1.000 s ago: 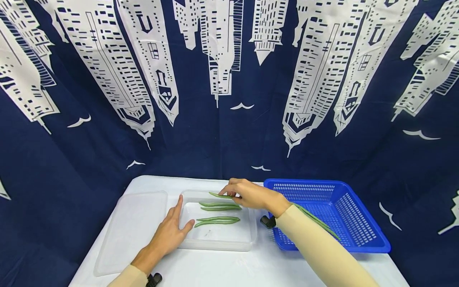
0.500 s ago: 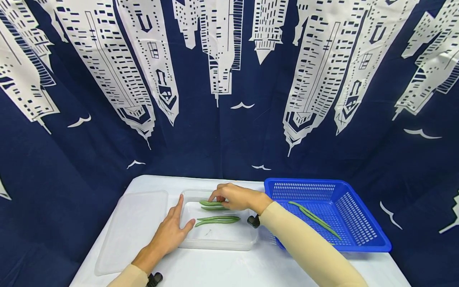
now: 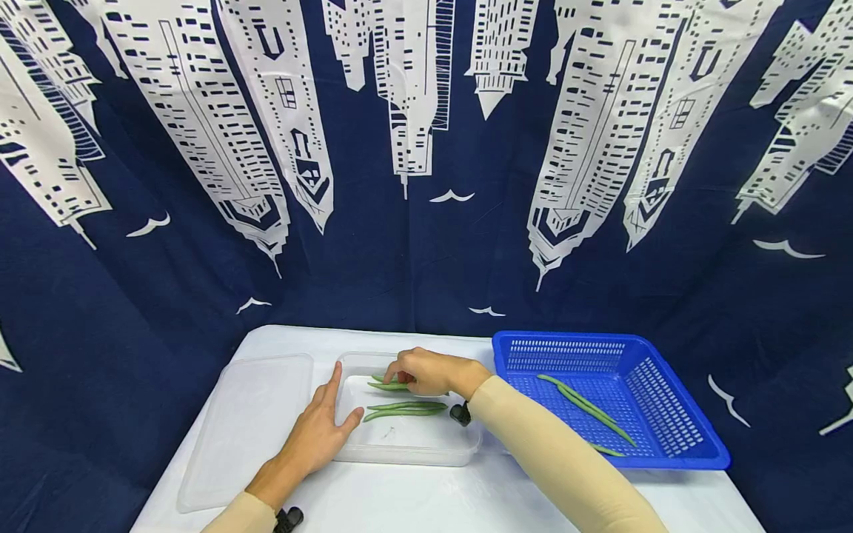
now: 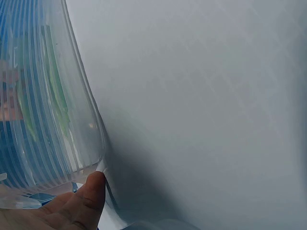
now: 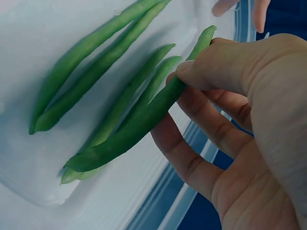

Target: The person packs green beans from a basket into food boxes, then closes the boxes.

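Held bean: the green bean (image 5: 144,122) slants across the middle of the right wrist view, over the box; whether it touches the beans beneath, I cannot tell.
Likely trouble: letting go at this angle could roll it across its neighbours; a dragging fingertip could skew them.
Bean's look: slim, smooth, deep green, slightly bowed, narrowing at its ends.
Right hand (image 3: 433,372): thumb and fingers pinch the bean near its upper end.
Neighbouring beans (image 5: 129,93): two, partly hidden by it.
Other pair (image 5: 96,69): side by side, upper left.
Box (image 3: 406,453): clear plastic, lower centre of the head view.
Left hand (image 3: 318,429): at the box's left side, thumb spread from straight fingers.
Lid (image 3: 243,437): flat, lower left.
Blue basket (image 3: 660,463): lower right, with more beans (image 3: 586,403).
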Demonstrator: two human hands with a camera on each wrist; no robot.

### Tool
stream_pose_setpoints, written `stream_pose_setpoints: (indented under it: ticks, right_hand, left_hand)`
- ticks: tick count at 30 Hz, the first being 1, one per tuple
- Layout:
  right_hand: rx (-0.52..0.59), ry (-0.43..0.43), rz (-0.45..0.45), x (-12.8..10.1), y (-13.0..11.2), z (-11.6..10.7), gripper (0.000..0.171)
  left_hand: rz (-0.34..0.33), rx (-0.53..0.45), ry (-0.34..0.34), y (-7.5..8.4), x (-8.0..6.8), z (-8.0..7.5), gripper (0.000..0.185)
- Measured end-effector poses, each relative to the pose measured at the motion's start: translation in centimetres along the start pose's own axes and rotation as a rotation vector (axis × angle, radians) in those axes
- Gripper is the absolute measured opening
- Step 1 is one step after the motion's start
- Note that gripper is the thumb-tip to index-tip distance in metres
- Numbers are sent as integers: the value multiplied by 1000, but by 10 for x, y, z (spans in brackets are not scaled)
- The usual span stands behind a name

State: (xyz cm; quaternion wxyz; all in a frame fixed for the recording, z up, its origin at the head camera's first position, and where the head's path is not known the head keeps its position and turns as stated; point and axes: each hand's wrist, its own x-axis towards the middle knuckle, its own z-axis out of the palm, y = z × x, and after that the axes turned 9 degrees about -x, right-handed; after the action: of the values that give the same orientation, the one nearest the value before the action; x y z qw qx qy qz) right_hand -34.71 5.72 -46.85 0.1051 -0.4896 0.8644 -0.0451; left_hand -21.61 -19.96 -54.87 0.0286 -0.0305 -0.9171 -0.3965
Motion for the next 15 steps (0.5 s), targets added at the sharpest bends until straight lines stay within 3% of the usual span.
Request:
stream_pose_setpoints:
  ticks: [15]
  right_hand:
    - [13, -18, 19, 3, 2, 8, 46]
  left_hand:
    - [-3, -13, 1, 1, -1, -1, 101]
